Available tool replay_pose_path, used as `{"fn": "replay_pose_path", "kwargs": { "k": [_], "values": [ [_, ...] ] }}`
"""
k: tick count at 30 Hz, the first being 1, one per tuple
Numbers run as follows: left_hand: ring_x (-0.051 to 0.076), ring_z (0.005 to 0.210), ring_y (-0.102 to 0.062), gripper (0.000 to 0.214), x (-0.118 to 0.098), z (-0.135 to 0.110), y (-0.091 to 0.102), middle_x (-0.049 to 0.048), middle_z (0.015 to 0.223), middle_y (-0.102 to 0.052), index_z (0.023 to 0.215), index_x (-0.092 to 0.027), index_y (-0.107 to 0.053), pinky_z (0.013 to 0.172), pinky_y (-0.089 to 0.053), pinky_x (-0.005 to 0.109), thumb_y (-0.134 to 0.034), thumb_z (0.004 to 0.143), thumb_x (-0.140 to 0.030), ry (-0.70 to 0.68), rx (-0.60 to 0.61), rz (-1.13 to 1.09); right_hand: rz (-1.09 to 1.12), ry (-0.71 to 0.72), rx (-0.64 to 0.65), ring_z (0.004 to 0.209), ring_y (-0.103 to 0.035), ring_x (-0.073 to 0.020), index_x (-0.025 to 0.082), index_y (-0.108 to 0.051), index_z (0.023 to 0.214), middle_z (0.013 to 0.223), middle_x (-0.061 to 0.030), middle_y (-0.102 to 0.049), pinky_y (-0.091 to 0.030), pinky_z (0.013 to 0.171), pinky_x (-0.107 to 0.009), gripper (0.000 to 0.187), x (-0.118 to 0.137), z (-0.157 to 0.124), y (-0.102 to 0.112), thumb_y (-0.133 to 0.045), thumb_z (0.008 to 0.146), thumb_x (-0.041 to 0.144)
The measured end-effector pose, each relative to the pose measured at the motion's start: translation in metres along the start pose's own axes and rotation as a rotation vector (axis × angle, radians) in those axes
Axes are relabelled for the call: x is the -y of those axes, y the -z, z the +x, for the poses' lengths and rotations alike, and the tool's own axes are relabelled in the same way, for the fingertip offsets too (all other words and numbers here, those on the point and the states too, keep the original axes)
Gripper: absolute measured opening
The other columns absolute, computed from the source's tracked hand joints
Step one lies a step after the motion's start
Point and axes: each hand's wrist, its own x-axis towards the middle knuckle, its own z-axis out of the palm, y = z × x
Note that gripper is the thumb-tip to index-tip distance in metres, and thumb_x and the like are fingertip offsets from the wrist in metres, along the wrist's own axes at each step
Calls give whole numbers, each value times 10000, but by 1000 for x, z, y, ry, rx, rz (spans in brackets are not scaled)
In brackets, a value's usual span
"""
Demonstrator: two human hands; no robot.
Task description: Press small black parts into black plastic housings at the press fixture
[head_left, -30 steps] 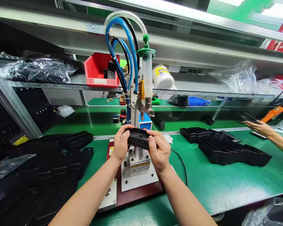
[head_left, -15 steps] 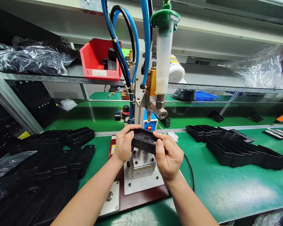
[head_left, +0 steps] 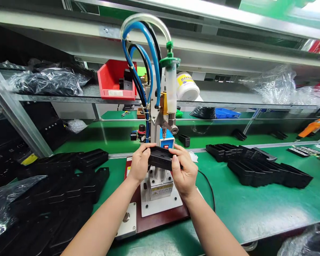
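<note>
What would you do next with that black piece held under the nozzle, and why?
Probably lower the black piece flat onto the metal block. The left hand and right hand grip its ends directly above that block, just under the nozzle tip, and it seems not yet seated.

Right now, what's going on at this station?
A person grips a black part with both hands, the left hand and right hand on its two ends. They hold it over the metal fixture, just under the nozzle of the dispenser. Whether the part is seated on the fixture cannot be told. More black parts are heaped on the left and lined up in rows on the right of the green bench.
</note>
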Motion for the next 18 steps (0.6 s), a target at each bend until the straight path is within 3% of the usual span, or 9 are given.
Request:
{"fn": "replay_pose_path", "kwargs": {
  "k": [5,11,18],
  "values": [
    [224,916,-606,326,-1,1,-2,63,994,-697,928,-177,-709,793,-445,319,-474,845,-388,0,-15,-59,28,-13,31,1049,-616,-255,183,-561,740,1101,-99,-662,-488,914,-450,243,-2,1,2,-475,964,147],
    [227,878,-628,336,0,1,-5,61,909,-714,862,-175,-717,786,-462,325,-476,853,-408,-47,-73,-45,24,13,-12,943,-639,-234,180,-555,739,1004,-78,-674,-511,841,-420,227,-5,-2,-1,-488,946,116],
    [212,869,-627,334,2,1,-7,48,900,-713,866,-188,-722,769,-472,310,-422,858,-335,-85,-116,28,1,33,-89,893,-666,-262,200,-663,868,894,-61,-687,-542,812,-456,211,-8,0,-9,-477,934,125]
  ]
}}
